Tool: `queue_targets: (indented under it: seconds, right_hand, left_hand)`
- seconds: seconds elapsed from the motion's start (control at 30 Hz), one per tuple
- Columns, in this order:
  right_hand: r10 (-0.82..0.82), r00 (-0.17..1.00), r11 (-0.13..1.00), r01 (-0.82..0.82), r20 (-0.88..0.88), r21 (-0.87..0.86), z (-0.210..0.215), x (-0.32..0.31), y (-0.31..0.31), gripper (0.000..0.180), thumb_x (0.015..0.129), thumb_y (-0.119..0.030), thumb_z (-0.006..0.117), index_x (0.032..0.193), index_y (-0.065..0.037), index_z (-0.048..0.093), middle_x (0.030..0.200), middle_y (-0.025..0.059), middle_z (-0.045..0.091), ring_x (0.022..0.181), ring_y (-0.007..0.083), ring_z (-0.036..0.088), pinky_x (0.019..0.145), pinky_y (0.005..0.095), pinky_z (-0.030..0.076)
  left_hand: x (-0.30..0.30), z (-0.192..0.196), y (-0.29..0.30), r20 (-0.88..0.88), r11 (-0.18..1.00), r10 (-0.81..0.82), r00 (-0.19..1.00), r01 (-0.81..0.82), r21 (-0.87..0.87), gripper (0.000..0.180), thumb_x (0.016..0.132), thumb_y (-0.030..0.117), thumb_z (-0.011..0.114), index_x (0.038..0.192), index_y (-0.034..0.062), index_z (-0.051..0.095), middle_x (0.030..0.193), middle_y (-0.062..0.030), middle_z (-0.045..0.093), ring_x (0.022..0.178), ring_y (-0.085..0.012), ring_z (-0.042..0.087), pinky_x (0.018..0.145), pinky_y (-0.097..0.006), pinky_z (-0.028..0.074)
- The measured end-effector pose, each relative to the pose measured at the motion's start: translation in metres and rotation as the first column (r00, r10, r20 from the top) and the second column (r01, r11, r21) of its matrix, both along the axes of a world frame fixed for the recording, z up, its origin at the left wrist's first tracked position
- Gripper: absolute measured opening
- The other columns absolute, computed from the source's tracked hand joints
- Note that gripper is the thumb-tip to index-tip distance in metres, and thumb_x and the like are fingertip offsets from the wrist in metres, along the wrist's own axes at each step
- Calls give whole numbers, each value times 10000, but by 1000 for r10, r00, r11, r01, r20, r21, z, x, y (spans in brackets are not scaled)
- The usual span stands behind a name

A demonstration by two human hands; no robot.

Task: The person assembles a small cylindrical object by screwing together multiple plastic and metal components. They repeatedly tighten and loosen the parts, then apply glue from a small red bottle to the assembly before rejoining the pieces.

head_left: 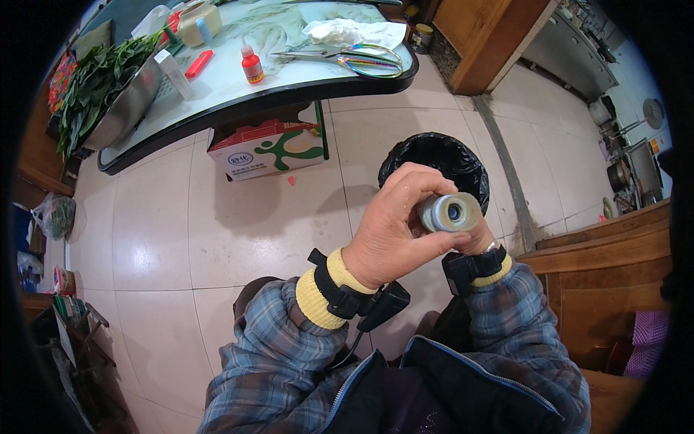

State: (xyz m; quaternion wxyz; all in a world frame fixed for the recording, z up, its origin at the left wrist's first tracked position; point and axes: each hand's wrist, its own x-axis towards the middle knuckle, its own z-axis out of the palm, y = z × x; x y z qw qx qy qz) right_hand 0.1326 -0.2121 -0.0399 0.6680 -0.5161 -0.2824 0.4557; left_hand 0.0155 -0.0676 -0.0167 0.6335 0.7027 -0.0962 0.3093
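A short, pale greyish cylinder (460,210) with a round, dark-centred hole in its end is held up in front of me, its holed end tilted toward my view. My left hand (402,224) is closed around its near side, thumb below and fingers over the top. Close behind it, my right hand (480,237) is closed against the same cylinder, its fingers mostly hidden. Below and beyond both hands stands a bin with a black liner (470,168), partly covered by my left hand.
Ahead is a table (217,83) with rainbow-handled scissors (372,61), a red glue bottle (251,65), a red box cutter (199,64), crumpled tissue (354,32) and leafy greens (101,83) in a metal bowl (130,101). An open carton (267,148) sits beneath its edge. Wooden furniture (593,289) is at right.
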Motion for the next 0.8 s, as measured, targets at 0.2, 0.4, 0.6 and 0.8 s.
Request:
queue_targets:
  seconds: [0.2, 0.4, 0.6, 0.8]
  right_hand:
    - [25, 1000, 1000, -25, 4, 4, -4, 3, 1, 439, 992, -399, 498, 1152, -3, 597, 1024, 113, 637, 924, 211, 651, 834, 343, 548]
    - [28, 999, 1000, -28, 23, 6, -4, 2, 0, 469, 983, -438, 522, 1152, -8, 601, 1022, 107, 641, 928, 217, 654, 834, 344, 547]
    - [15, 991, 1000, -12, 134, -19, 6, -1, -2, 542, 958, -512, 550, 1163, -13, 600, 1030, 102, 644, 928, 204, 651, 832, 334, 545]
    - [104, 987, 990, -115, 123, 86, 10, 2, 0, 542, 958, -529, 539, 1138, -22, 609, 1010, 97, 652, 914, 178, 646, 813, 311, 535]
  left_hand:
    - [-1, 1, 1, -3, 1000, 10, 1000, -10, 5, 520, 695, 115, 862, 1130, 91, 579, 1137, -74, 591, 1074, -202, 572, 919, -336, 455]
    - [-1, 1, 1, -2, 999, 13, 1000, -13, 41, 517, 685, 122, 868, 1113, 103, 580, 1120, -65, 595, 1058, -203, 576, 907, -333, 459]
    - [-1, 4, 1, 59, 996, -4, 998, -1, 85, 524, 662, 119, 883, 1093, 113, 586, 1104, -55, 597, 1023, -201, 578, 862, -326, 474]
    - [-4, 6, -2, 47, 995, -37, 998, 32, 91, 534, 654, 123, 890, 1100, 119, 595, 1124, -54, 602, 1017, -200, 576, 820, -314, 480]
